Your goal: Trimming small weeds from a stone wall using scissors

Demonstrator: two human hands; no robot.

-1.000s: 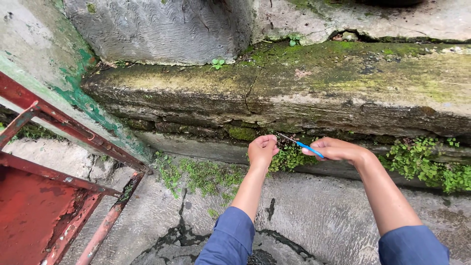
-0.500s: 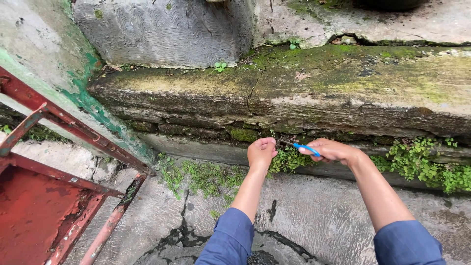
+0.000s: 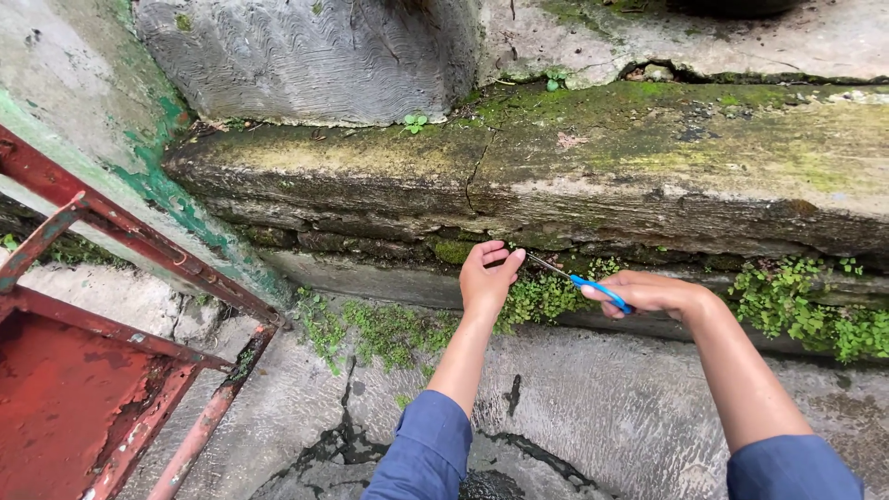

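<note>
My right hand [image 3: 648, 294] holds blue-handled scissors [image 3: 583, 281], their thin blades pointing left toward my left hand. My left hand [image 3: 488, 276] reaches up to the dark gap under a mossy stone step [image 3: 593, 176], fingers curled at the small plants there; whether it grips any is hidden. A clump of small green weeds [image 3: 542, 298] grows just below, between both hands.
A rusty red metal frame [image 3: 111, 333] leans at the left against a wall with green stains [image 3: 139, 167]. More weeds [image 3: 796, 306] grow along the step's base at the right. Cracked wet concrete [image 3: 574, 417] lies below my arms.
My left hand has risen and its fingers have opened a little toward the gap. My right hand with the scissors has drifted right and slightly down.
</note>
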